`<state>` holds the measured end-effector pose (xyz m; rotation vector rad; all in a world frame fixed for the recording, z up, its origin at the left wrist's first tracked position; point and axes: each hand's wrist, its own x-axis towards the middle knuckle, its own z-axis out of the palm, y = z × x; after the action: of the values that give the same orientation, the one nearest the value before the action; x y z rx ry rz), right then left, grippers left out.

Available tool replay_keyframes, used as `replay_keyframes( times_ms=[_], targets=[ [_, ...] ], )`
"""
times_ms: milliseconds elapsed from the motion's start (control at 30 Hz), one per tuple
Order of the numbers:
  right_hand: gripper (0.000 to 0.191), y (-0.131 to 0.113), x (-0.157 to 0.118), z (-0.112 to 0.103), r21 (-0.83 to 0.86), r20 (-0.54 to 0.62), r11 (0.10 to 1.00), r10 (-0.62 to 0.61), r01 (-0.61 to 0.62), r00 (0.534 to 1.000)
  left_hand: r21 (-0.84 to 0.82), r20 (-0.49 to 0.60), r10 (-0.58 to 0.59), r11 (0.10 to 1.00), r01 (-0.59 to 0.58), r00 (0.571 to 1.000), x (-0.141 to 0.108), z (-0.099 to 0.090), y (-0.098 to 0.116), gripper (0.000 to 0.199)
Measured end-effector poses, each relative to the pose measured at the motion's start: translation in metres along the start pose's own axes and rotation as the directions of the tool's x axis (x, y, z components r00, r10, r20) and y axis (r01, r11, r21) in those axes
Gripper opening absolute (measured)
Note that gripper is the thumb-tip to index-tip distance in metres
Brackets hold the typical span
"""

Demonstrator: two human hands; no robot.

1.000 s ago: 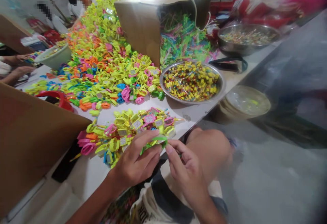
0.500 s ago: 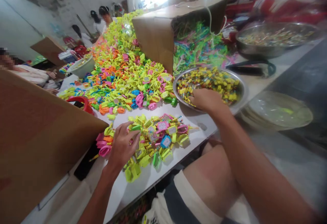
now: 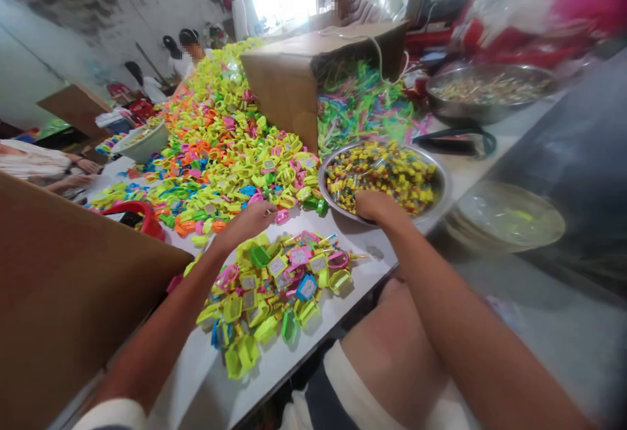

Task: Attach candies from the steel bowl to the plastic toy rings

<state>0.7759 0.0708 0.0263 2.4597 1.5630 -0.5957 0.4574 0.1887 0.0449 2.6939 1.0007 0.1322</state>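
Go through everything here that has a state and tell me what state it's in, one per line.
Left hand: reaching into the big pile of plastic rings.
Right hand: fingers down in the metal bowl of small pieces.
Cardboard box: tipped on its side, open, colourful strips spilling out.
Small pile: loose on the table.

Shiny metal bowl (image 3: 435, 178), glossy plastic rings (image 3: 220, 149), matt cardboard box (image 3: 281, 87)

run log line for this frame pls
left hand: reaching into big ring pile | right hand: in metal bowl of small pieces | grasp: unclear
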Motion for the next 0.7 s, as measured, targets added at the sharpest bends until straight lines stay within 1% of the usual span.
replay_keyframes(
  times_ms=[67,100,167,300,400,467,567,633,700],
  targets=[
    [0.038,0.003,-0.001,0.002,0.008,-0.016,1.0,0.005,-0.004,1.0,0.014,0.046,-0.025,1.0,0.024,0.999,0.027,0.008,-0.004,0.028],
    [0.039,0.005,-0.001,0.002,0.013,-0.019,1.0,0.006,-0.005,1.0,0.022,0.065,-0.036,0.999,0.035,0.997,0.036,0.012,-0.004,0.028],
    [0.04,0.011,-0.001,0.004,0.024,-0.013,1.0,0.007,-0.007,1.0,0.036,0.101,-0.057,0.998,0.053,0.993,0.047,0.021,-0.005,0.031],
    [0.04,0.021,0.002,0.004,0.033,0.026,0.999,-0.017,0.016,1.0,0.037,0.16,-0.097,0.995,0.092,0.982,0.049,0.034,-0.009,0.03],
    [0.036,0.02,0.007,0.003,0.024,0.061,0.999,-0.03,0.028,0.998,-0.011,0.193,-0.108,0.994,0.112,0.975,0.047,0.037,-0.014,0.027],
    [0.035,0.016,0.011,0.003,0.02,0.068,0.999,-0.031,0.03,0.997,-0.079,0.189,-0.104,0.989,0.121,0.976,0.045,0.036,-0.014,0.028],
    [0.035,0.01,0.014,0.003,0.03,0.065,0.999,-0.039,0.037,0.997,-0.223,0.139,-0.104,0.966,0.134,0.985,0.038,0.024,-0.007,0.031],
    [0.033,0.009,0.015,0.003,0.055,0.071,0.997,-0.052,0.049,0.996,-0.343,0.11,-0.107,0.929,0.139,0.988,0.029,0.012,0.003,0.035],
    [0.032,0.01,0.013,0.005,0.09,0.065,0.994,-0.069,0.063,0.996,-0.476,0.111,-0.104,0.867,0.145,0.988,0.015,0.001,0.016,0.041]
  ],
)
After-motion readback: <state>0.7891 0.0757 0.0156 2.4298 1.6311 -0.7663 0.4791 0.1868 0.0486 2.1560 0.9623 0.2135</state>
